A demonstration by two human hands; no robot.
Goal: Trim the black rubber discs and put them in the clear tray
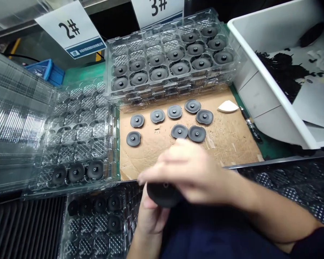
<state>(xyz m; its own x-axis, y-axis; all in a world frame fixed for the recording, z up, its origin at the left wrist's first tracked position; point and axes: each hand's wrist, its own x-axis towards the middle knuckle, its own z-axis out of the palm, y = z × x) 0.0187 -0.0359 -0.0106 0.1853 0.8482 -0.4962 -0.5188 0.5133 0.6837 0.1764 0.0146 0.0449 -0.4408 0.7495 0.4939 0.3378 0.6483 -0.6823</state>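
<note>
Close to my body, my left hand grips a dark round disc by its edge, thumb on its face. My right hand passes over the top of that disc, blurred by motion; whether its fingers touch the disc or hold anything, I cannot tell. Beyond my hands, several grey discs with a small hub at the centre, such as this one, lie loose on a brown cardboard sheet.
A stack of clear plastic trays, partly filled with discs, stands behind the cardboard. Another clear tray lies left, and a lower tray below it. On the right are a white bin, a black pen and a white wedge.
</note>
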